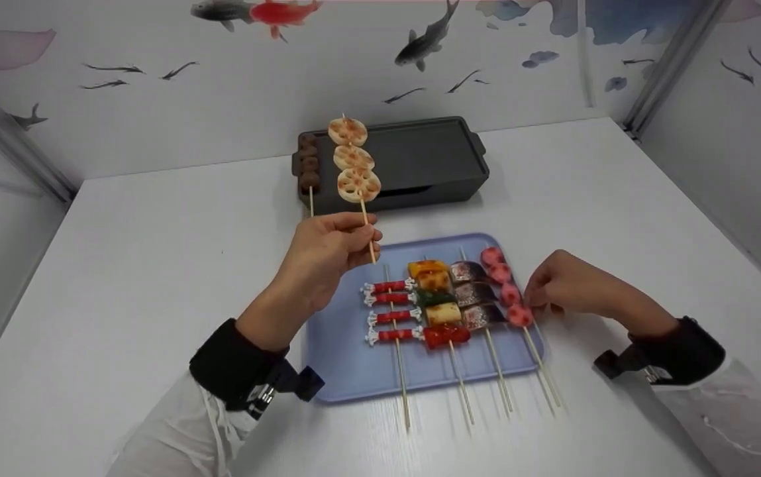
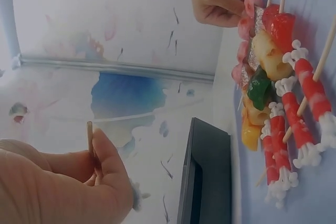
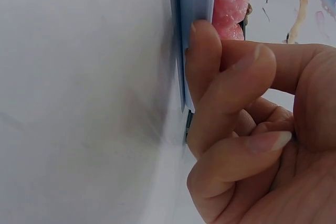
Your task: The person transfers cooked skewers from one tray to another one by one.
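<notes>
My left hand [image 1: 334, 248] pinches the stick of a lotus root skewer [image 1: 359, 184], held upright above the tray's back edge and in front of the grill. In the left wrist view, only the lower end of its stick [image 2: 90, 129] shows between finger and thumb. My right hand [image 1: 569, 288] grips the right rim of the blue tray [image 1: 347, 371] with curled fingers, beside a skewer of pink balls [image 1: 510, 293]. The right wrist view shows fingertips [image 3: 205, 51] against that rim. Also on the tray lie a red-and-white skewer [image 1: 393, 317], a mixed vegetable skewer [image 1: 443, 313] and a dark-skinned skewer [image 1: 476, 293].
A black grill [image 1: 420, 156] stands behind the tray near the back wall. One skewer of brown balls [image 1: 310, 162] lies on its left end, its stick pointing forward. Several skewer sticks overhang the tray's front edge. Printed walls [image 1: 354, 59] enclose the white table [image 1: 155, 265].
</notes>
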Available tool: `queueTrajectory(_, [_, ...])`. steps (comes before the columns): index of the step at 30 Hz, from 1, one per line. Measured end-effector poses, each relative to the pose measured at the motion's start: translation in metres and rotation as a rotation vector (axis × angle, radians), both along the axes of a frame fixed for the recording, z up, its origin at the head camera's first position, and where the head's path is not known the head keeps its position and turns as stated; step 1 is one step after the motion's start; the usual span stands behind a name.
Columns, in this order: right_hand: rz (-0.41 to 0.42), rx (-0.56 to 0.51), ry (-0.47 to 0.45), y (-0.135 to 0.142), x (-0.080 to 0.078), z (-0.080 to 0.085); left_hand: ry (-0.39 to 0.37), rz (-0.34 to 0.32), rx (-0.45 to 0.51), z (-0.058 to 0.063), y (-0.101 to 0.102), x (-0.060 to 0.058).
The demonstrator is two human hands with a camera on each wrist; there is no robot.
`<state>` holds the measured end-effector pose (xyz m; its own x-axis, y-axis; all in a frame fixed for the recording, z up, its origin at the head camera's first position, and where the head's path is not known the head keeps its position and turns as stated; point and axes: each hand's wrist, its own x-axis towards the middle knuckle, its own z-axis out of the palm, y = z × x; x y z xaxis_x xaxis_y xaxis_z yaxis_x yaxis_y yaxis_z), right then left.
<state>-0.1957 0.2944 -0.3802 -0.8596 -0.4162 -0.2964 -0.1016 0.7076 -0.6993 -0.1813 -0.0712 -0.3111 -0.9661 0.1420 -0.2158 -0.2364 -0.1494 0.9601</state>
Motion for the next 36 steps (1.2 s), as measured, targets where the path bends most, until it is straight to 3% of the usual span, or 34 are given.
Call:
queueTrajectory(5, [-0.008, 0.000, -0.007, 0.002, 0.001, -0.001, -0.022, 0.022, -0.030, -0.004, -0.004, 0.008])
queueTrajectory(15, [-0.013, -0.007, -0.024, 0.001, 0.001, -0.001, -0.025, -0.004, -0.052, -0.015, -0.013, 0.025])
queueTrajectory(36, [-0.018, 0.011, -0.019, 0.001, 0.000, -0.001, -0.065, -0.174, -0.085, -0.029, -0.030, 0.069])
